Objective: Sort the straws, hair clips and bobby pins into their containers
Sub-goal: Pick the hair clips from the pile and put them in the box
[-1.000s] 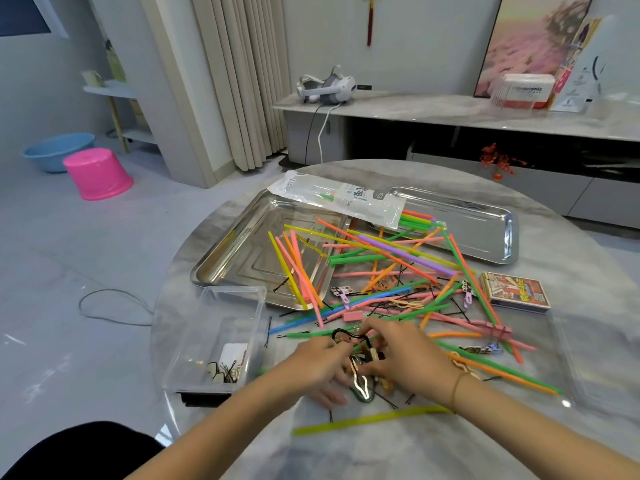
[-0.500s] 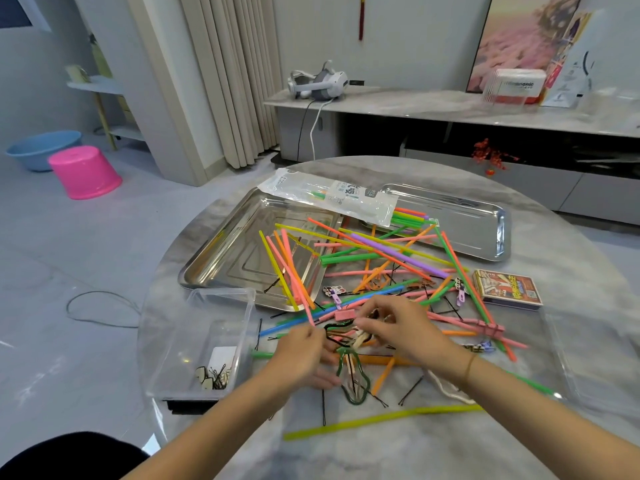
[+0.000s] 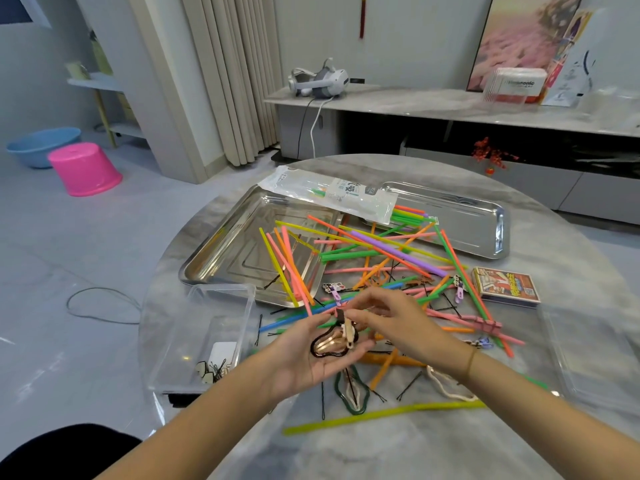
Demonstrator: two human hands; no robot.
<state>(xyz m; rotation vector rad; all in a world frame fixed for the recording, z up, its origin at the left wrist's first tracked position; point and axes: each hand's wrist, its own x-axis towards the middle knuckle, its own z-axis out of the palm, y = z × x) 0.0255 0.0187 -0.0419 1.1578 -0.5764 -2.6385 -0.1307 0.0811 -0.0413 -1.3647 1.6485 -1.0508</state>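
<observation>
My left hand is lifted above the table, palm up, cupping a black-edged gold hair clip. My right hand pinches a small beige hair clip over that palm. Under the hands lies a heap of coloured straws, mixed with bobby pins and small clips. A green hair clip and a white one lie on the table near me. A clear plastic box at the left holds a few bobby pins and clips.
Two steel trays sit behind the heap, with a straw bag across them. A card box lies at the right, beside a clear container. A yellow-green straw lies nearest me.
Both hands have risen off the table. My left hand turned palm up with the black-edged clip in it, and my right hand brought the beige clip over it.
</observation>
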